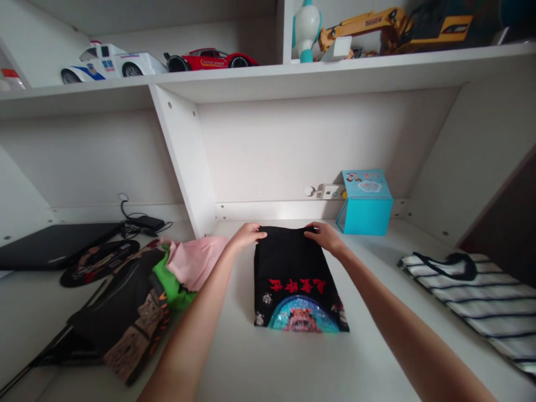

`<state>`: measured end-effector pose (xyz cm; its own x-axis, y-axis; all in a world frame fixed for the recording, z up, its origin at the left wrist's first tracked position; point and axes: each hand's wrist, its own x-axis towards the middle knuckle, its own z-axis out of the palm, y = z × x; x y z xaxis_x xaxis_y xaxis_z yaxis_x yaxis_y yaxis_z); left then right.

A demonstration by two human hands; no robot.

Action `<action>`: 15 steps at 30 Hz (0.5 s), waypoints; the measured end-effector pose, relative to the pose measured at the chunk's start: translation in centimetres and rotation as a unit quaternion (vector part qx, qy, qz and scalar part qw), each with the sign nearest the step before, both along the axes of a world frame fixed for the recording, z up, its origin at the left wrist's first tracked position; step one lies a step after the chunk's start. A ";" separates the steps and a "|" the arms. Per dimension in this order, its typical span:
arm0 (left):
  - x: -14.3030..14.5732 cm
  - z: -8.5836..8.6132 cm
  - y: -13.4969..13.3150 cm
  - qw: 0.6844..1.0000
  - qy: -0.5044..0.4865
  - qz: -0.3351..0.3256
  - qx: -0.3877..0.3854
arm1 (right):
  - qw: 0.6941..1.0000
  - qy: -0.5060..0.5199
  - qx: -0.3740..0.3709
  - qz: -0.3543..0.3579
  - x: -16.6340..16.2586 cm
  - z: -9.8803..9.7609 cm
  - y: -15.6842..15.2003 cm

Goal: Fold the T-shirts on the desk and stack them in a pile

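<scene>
A black T-shirt [288, 259], folded into a rough rectangle, lies on the white desk in front of me. Red characters and a shiny blue printed arc face up near its lower edge. My left hand [248, 234] pinches its far left corner between thumb and fingers. At the far right corner, my right hand [324, 235] grips the cloth the same way. The far edge between the two hands dips slightly.
To the left lies a heap of dark, green and pink clothes [195, 259] beside a black laptop [54, 243] and a charger [146, 223]. A striped shirt [481, 296] lies at right. Behind stand a blue desk calendar [366, 215] and a socket strip [333, 191]. Toys line the shelf [234, 84] above.
</scene>
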<state>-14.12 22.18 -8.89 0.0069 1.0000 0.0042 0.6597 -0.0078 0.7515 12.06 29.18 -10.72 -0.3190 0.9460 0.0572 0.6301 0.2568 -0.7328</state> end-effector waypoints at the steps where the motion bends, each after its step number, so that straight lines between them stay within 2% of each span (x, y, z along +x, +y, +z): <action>1: 0.1 -0.7 0.5 0.999 0.046 0.025 -0.006 | 1.000 -0.018 -0.001 -0.014 -0.3 -0.3 0.4; 3: 0.3 -2.4 1.2 0.993 0.099 0.056 -0.022 | 0.998 -0.053 -0.013 -0.035 -0.7 -1.4 0.7; 6: 0.6 -4.6 1.2 0.989 0.121 0.076 -0.028 | 0.994 -0.087 -0.043 -0.041 -0.5 -3.1 0.4; 9: 0.6 -5.2 0.9 0.990 0.120 0.066 -0.038 | 0.993 -0.089 -0.073 -0.032 0.1 -4.1 -0.6; 12: 0.9 -3.9 0.7 0.994 0.100 0.022 -0.049 | 0.996 -0.059 -0.071 -0.020 0.8 -3.4 -1.6; 15: 1.6 -0.5 0.5 0.998 0.056 -0.026 -0.008 | 1.000 0.004 -0.001 -0.017 2.0 -0.4 -2.7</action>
<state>-12.55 22.65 -9.38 0.0582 0.9982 -0.0160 0.7390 -0.0323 0.6730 14.05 26.48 -11.12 -0.2865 0.9564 0.0574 0.6325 0.2338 -0.7385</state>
